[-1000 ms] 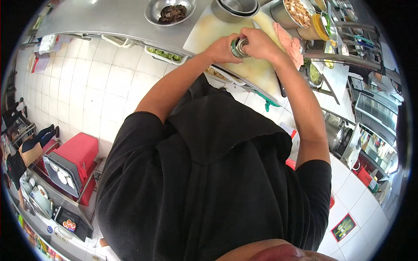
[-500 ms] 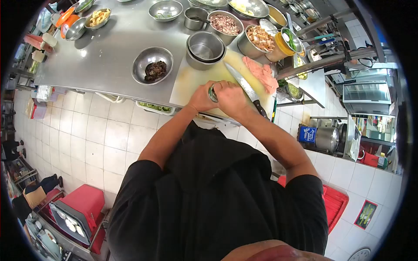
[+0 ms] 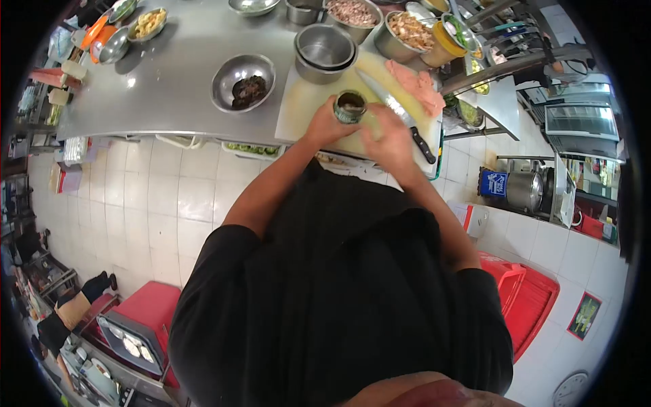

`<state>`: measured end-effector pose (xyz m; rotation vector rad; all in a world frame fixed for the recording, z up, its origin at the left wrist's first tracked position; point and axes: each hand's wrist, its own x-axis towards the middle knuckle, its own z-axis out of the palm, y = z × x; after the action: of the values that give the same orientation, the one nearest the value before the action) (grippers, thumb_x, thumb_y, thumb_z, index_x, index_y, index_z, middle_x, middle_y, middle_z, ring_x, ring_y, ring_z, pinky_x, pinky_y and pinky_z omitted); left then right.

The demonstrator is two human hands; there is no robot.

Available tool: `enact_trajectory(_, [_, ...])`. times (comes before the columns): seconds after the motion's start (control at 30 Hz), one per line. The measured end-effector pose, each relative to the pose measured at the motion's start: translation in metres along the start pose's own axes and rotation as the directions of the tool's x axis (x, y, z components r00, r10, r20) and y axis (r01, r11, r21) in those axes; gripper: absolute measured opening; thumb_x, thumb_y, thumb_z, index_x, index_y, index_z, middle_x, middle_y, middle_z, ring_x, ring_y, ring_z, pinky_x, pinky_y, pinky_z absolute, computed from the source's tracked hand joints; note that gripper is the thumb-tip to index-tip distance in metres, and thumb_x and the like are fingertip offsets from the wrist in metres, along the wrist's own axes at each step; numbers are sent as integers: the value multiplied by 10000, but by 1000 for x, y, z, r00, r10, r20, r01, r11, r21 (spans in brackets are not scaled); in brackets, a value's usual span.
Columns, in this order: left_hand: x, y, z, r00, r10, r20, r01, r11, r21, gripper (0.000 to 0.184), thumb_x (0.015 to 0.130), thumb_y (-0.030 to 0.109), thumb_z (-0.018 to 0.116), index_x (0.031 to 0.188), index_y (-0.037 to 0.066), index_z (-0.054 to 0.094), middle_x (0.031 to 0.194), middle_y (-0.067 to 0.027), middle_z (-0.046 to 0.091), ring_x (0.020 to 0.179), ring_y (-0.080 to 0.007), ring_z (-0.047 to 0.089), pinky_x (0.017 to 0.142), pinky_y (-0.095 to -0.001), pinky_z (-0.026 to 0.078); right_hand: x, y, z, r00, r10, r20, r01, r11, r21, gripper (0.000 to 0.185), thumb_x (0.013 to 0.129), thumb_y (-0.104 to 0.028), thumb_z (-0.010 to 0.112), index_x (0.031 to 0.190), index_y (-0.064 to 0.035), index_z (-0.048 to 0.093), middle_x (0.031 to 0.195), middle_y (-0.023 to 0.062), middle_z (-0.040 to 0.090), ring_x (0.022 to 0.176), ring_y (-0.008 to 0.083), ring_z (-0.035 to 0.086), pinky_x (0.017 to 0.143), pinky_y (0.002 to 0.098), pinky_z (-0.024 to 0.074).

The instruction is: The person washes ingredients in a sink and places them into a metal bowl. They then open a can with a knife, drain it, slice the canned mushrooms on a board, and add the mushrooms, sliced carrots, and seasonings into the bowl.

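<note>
My left hand (image 3: pixel 327 124) is wrapped round a small open jar (image 3: pixel 350 107) above the front of the cutting board (image 3: pixel 298 115). The jar's round mouth faces up and something dark shows inside. Close to its right side is my right hand (image 3: pixel 388 136), smeared by motion; whether it holds anything is hidden. A large knife (image 3: pixel 400 114) with a black handle lies on the board, right of that hand. Behind the knife rests pink raw meat (image 3: pixel 420 88). Two nested metal pots (image 3: pixel 325 51) stand at the board's back.
Left of the board, a steel bowl (image 3: pixel 224 76) holds dark food (image 3: pixel 249 91). Pots of chopped pink food (image 3: pixel 351 12) and browned pieces (image 3: pixel 409 30) stand at the back right. A metal rail (image 3: pixel 508 71) runs along the right. Another person (image 3: pixel 68 315) is at far lower left.
My right hand has come off the jar's top and moved right, so the open mouth now shows. My left hand still holds the jar. The whole view has shifted slightly.
</note>
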<state>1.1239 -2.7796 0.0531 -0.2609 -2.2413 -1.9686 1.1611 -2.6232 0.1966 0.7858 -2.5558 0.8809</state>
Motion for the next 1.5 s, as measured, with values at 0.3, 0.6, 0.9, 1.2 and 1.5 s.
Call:
enact_trajectory(0.3, [-9, 20, 55, 932, -316, 179, 363, 827, -429, 517, 867, 316, 755, 1279, 57, 580, 1105, -54, 679, 977, -142, 648, 850, -323, 530, -56, 60, 60, 942, 335, 34, -328, 888, 323, 980, 702, -198, 837, 1481, 4, 277, 1290, 266, 545, 1205, 350, 565, 1000, 401, 461])
enact_trajectory(0.6, [-32, -10, 38, 938, -344, 49, 347, 928, -137, 714, 894, 380, 713, 1393, -50, 437, 1249, -227, 609, 1096, -277, 618, 912, -409, 511, -14, 111, 13, 751, 523, 403, -538, 838, -87, 788, 659, -341, 813, 1282, 14, 486, 1117, 234, 663, 1038, 323, 665, 894, 390, 513])
enact_trajectory(0.9, [-36, -17, -2, 986, 48, -161, -10, 973, 230, 447, 859, 144, 705, 1255, 16, 543, 1130, -151, 588, 939, -259, 623, 690, -340, 549, 28, 116, 9, 717, 499, 487, -563, 826, -17, 709, 686, -347, 810, 1240, 34, 585, 997, 159, 696, 885, 242, 680, 783, 339, 532])
enact_trajectory(1.2, [-40, -17, 4, 986, 78, -146, -47, 978, 204, 425, 825, 122, 712, 1217, 32, 574, 1088, -172, 606, 856, -309, 635, 682, -369, 550, 32, 111, 7, 804, 544, 240, -522, 839, -154, 632, 767, -459, 729, 1202, -18, 601, 995, 162, 677, 910, 276, 654, 813, 364, 504])
enact_trajectory(1.5, [-37, -15, 0, 989, 18, -146, 11, 980, 197, 408, 833, 136, 719, 1205, 37, 584, 1056, -160, 614, 809, -281, 641, 657, -345, 546, 35, 108, 4, 813, 574, 95, -559, 816, -146, 626, 809, -507, 680, 1244, -62, 614, 1102, 193, 679, 1033, 314, 655, 905, 382, 495])
